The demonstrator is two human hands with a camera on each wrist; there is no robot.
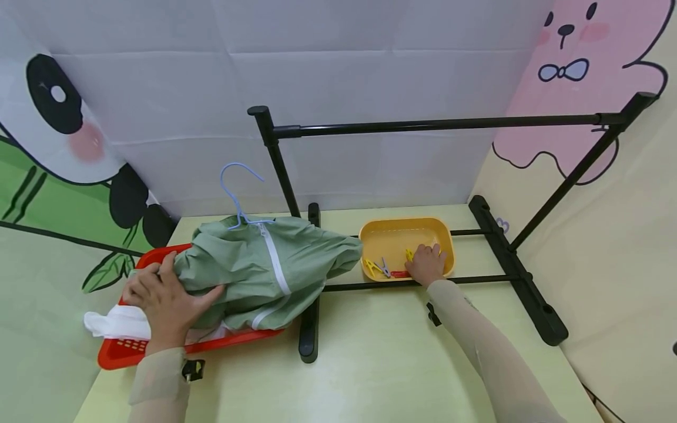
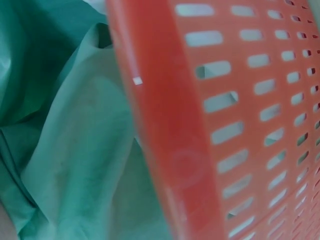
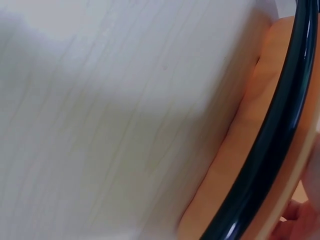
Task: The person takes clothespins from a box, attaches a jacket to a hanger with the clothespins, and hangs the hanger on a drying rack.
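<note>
A green jacket [image 1: 248,264] with a white zipper lies over the red basket [image 1: 233,341], a blue hanger [image 1: 240,217] at its collar. My left hand [image 1: 169,299] rests on the jacket at the basket's left side, thumb spread away from the fingers. In the left wrist view, green cloth [image 2: 85,150] lies beside the basket's slotted red wall [image 2: 160,125]. My right hand [image 1: 426,265] reaches into a yellow tray [image 1: 396,232] among small clothespins [image 1: 378,268]. A yellow clothespin [image 1: 409,254] is next to its fingers; whether they pinch anything is hidden.
A black rack stands on the table, with its top bar [image 1: 433,125] behind and above the tray. Its lower front rail [image 1: 478,279] passes in front of the tray, under my right wrist. White cloth [image 1: 119,323] hangs over the basket's left edge.
</note>
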